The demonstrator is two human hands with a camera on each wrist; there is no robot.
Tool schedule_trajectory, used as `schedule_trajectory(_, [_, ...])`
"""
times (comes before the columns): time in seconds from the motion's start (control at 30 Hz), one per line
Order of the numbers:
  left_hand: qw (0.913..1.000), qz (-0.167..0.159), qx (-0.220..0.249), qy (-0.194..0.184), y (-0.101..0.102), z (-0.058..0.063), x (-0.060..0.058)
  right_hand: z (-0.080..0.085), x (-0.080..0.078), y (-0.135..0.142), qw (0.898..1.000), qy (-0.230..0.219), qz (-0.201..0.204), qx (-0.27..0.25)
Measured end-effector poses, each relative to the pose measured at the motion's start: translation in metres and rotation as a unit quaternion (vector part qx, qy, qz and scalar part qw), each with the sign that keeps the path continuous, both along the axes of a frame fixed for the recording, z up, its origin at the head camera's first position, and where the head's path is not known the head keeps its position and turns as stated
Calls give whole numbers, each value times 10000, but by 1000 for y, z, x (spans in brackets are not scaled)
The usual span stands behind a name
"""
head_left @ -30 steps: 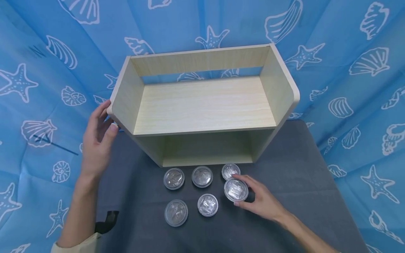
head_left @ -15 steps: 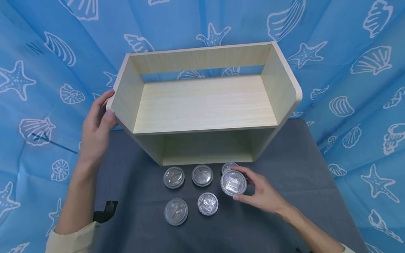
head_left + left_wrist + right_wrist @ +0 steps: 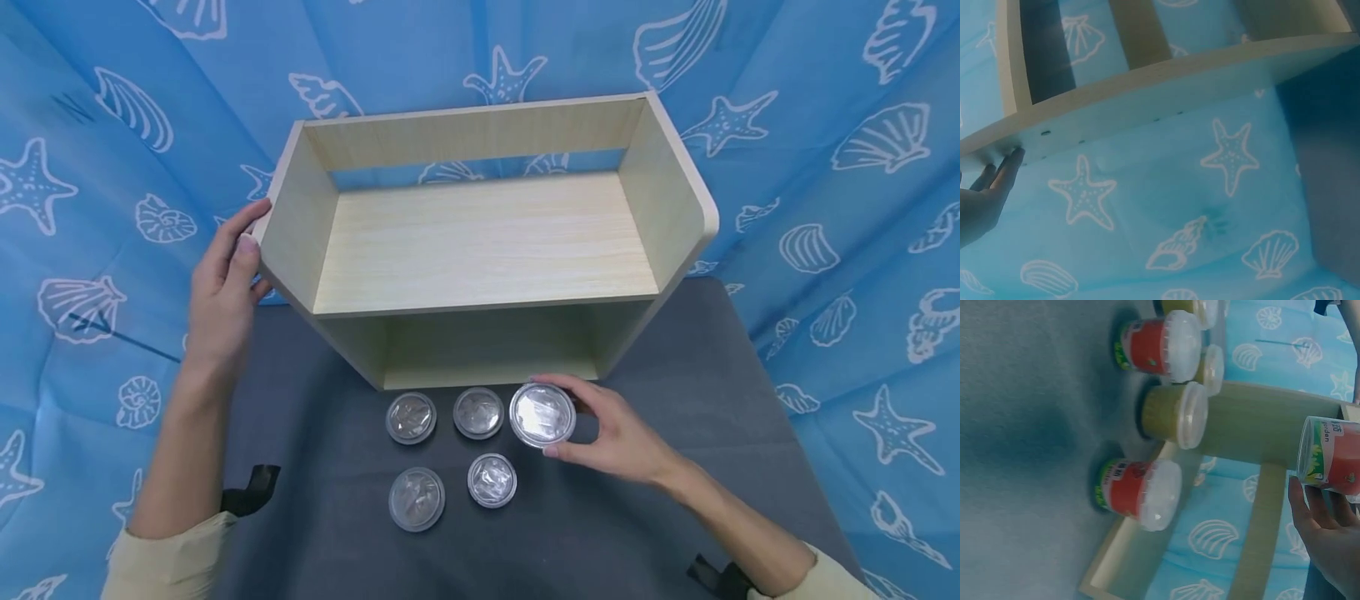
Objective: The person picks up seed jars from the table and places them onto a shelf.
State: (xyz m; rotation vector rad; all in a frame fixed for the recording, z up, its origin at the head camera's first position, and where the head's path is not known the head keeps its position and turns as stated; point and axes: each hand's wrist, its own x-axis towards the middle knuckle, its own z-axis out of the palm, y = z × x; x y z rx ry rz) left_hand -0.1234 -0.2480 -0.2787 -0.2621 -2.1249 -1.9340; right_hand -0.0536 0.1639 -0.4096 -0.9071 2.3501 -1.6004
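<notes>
My right hand (image 3: pixel 615 437) holds a clear plastic cup (image 3: pixel 542 415) with a foil-like sealed top, fingers and thumb curled round its sides. In the right wrist view this cup (image 3: pixel 1338 453) bears a red and green label. It is raised off the table and, in the head view, hides the cup behind it. My left hand (image 3: pixel 221 287) touches the front edge and outer face of the left side panel of a pale wooden shelf unit (image 3: pixel 487 242). The left wrist view shows its fingertips (image 3: pixel 1013 159) against the panel, fairly straight.
Several more lidded cups, including one (image 3: pixel 477 412), stand on the dark grey table (image 3: pixel 585 533) before the shelf. Some have red labels (image 3: pixel 1132 487); others look yellow-green (image 3: pixel 1163 415). A blue seashell-patterned curtain (image 3: pixel 810 208) hangs behind and beside the table.
My right hand has carried the cup away from me and slightly left, over the cup behind it. My left hand has slid a little up the panel's edge.
</notes>
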Motion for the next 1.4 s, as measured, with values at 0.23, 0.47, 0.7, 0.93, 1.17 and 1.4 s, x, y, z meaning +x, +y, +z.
schedule_trajectory(0.23, [9999, 130, 33, -50, 2, -1, -4, 16, -12, -9, 9994, 121, 258, -180])
schedule_trajectory(0.47, [9998, 70, 175, 27, 0, -3, -7, 30, -21, -18, 9984, 265, 477, -179])
schedule_trajectory(0.7, [9999, -58, 100, 14, -2, -1, -10, 45, -27, -26, 9978, 164, 620, -148])
schedule_trajectory(0.93, [9998, -107, 154, 12, -1, -1, -9, 63, -37, -38, 9962, 311, 806, -128])
schedule_trajectory(1.17, [9999, -24, 136, -63, 0, -2, -9, 79, -49, -49, 9930, 762, 893, -90])
schedule_trajectory(1.4, [9998, 12, 153, -89, 2, -3, -9, 93, -58, -60, 9916, 630, 1046, -423])
